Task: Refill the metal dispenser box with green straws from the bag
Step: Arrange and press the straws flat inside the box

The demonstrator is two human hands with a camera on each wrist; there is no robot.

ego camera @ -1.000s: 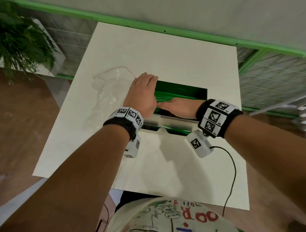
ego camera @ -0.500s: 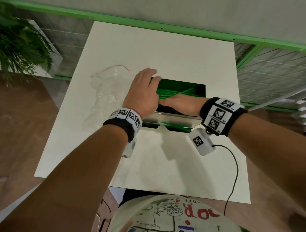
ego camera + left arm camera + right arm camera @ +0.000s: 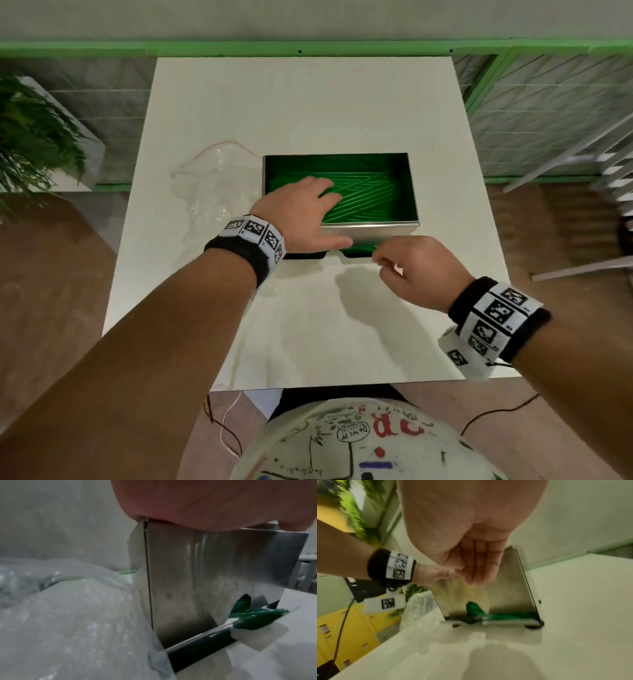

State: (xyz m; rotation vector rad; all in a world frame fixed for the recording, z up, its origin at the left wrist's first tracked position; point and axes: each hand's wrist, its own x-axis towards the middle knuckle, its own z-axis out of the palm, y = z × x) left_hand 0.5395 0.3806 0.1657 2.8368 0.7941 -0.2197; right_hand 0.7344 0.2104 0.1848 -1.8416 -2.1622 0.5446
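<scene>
The metal dispenser box [image 3: 370, 230] stands open-topped in the middle of the white table, with green straws [image 3: 370, 192] lying crisscross inside. My left hand [image 3: 308, 212] reaches over its front left corner, fingers flat on the straws and thumb stretched along the front wall. In the left wrist view my palm [image 3: 205, 500] rests on the box [image 3: 188, 581] corner, and straws [image 3: 257, 616] show in the bottom slot. My right hand [image 3: 387, 263] hovers before the front right of the box, fingers loosely curled, holding nothing. The clear bag [image 3: 212, 185] lies crumpled to the left.
The white table [image 3: 308, 102] has bare surface behind and in front of the box. A potted plant [image 3: 30, 137] stands off the left edge, and a green rail [image 3: 308, 46] runs behind. Grey metal bars [image 3: 582, 267] jut in at the right.
My right hand has come out of the box and drawn back to its front right. The left hand has moved from the box's left edge onto the straws.
</scene>
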